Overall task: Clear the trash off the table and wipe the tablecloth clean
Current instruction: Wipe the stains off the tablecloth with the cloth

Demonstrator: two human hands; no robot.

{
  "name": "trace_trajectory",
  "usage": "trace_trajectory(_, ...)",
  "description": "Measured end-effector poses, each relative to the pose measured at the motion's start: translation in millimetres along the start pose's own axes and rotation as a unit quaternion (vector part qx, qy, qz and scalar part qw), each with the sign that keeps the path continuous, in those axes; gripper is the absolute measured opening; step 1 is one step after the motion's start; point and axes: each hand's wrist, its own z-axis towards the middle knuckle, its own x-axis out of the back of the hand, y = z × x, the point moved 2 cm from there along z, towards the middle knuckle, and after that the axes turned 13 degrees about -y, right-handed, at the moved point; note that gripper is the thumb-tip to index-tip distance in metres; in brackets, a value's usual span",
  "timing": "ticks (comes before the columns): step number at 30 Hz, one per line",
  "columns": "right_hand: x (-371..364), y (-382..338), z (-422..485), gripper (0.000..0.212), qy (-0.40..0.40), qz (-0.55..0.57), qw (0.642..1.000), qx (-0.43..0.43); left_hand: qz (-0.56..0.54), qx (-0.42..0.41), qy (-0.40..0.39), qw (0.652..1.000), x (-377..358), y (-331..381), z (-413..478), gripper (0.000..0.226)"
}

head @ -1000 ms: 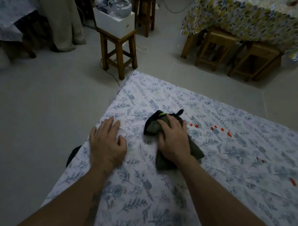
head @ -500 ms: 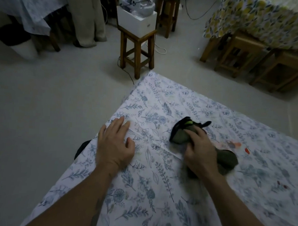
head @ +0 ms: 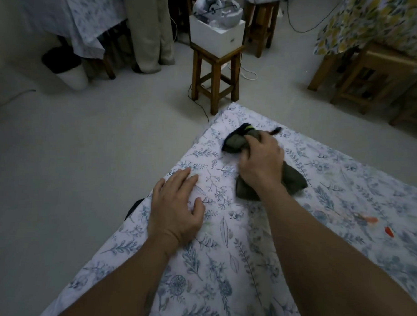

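A white tablecloth (head: 222,264) with a blue leaf print covers the table in front of me. My right hand (head: 261,163) presses down on a crumpled dark olive cloth (head: 294,182) near the table's far corner. A black edge of the cloth with a green stripe sticks out past my fingers. My left hand (head: 177,208) lies flat on the tablecloth near the left edge, fingers spread, holding nothing. Red-orange stains (head: 375,222) mark the tablecloth to the right of the cloth, partly smeared.
A wooden stool (head: 215,75) carrying a white box (head: 216,36) stands just beyond the table's far corner, with a cable on the floor beside it. More wooden stools (head: 375,76) sit at the right under a yellow-patterned tablecloth. Grey floor lies to the left.
My right hand has swept the olive cloth over the red spots and then up toward the far corner, leaving the spots smeared. My left hand has stayed flat in place.
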Motion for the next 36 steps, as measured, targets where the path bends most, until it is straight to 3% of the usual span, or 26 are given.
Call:
trace_trajectory(4,27.2,52.8,-3.6,0.036,0.038,0.000,0.984,-0.176,-0.004,0.001,-0.001,1.000,1.6,0.0,-1.3,0.064)
trace_trajectory(7,38.2,75.5,-20.5,0.042,0.016,-0.018,0.980,-0.197,-0.007,0.001,0.000,1.000,1.7,-1.0,-1.5,0.062)
trace_trajectory(12,25.1,44.5,-59.2,0.058,-0.038,-0.045,0.991,-0.120,0.009,0.004,-0.006,1.000,0.1,-1.9,0.0,0.061)
trace_trajectory(17,-12.9,-26.9,-78.5,0.068,-0.074,-0.096,0.989,0.086,0.026,0.007,-0.008,1.000,-0.1,-1.5,-0.1,0.060)
trace_trajectory(20,-12.1,-23.6,-62.5,0.062,-0.083,-0.103,0.986,0.104,0.021,0.004,-0.002,1.000,-1.1,-0.4,0.3,0.059)
trace_trajectory(23,2.1,6.7,-57.3,0.060,-0.056,-0.090,0.993,0.049,0.011,0.000,0.008,1.000,0.3,0.1,-1.2,0.056)
trace_trajectory(26,25.4,58.7,-74.9,0.062,-0.030,-0.080,0.991,-0.099,0.004,-0.004,0.019,1.000,0.9,0.5,-1.8,0.055)
trace_trajectory(30,54.7,128.8,-131.2,0.057,-0.009,-0.073,0.962,-0.262,0.017,-0.006,0.014,1.000,2.8,2.6,-2.5,0.058)
trace_trajectory(32,60.8,144.7,-160.0,0.056,-0.019,-0.079,0.955,-0.284,0.021,-0.001,0.004,1.000,7.0,4.9,-2.6,0.060)
trace_trajectory(36,64.0,140.9,-200.9,0.058,-0.051,-0.055,0.966,-0.249,0.068,0.010,-0.039,0.997,11.4,14.0,-3.9,0.061)
